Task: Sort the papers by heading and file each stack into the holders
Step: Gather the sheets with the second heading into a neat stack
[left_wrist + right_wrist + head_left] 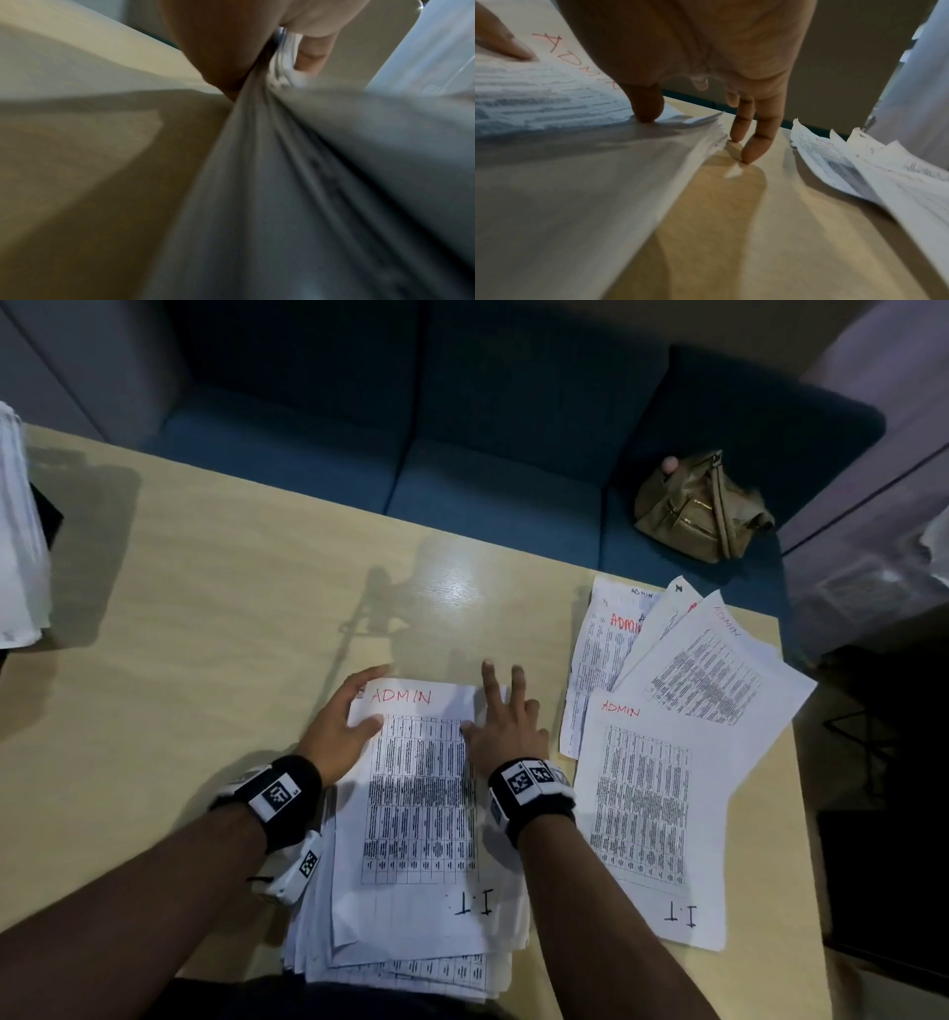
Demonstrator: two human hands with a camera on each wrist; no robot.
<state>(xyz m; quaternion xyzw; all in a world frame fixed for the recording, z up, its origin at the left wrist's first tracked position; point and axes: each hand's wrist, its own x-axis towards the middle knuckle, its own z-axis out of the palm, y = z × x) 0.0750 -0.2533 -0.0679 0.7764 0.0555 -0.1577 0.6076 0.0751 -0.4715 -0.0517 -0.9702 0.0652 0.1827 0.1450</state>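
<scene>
A thick stack of printed papers (pixel 421 942) lies on the table's near edge. Its top sheet (pixel 421 814) is headed ADMIN in red, with I.T written at its near end. My left hand (pixel 359 701) pinches that sheet's far left corner, thumb on top. In the left wrist view the left hand (pixel 270 60) has paper edges between thumb and finger. My right hand (pixel 482 706) is at the far right edge; its thumb (pixel 644 109) presses the sheet and its straight fingers (pixel 749 146) touch the table. The sheet curves up off the stack (pixel 603 182).
Several loose ADMIN sheets (pixel 667 737) lie fanned out at the right on the wooden table (pixel 205 608), also seen from the right wrist as ADMIN sheets (pixel 859 172). A holder with papers (pixel 20 531) is at the far left edge. A tan bag (pixel 698 505) sits on the blue sofa (pixel 462 454) behind.
</scene>
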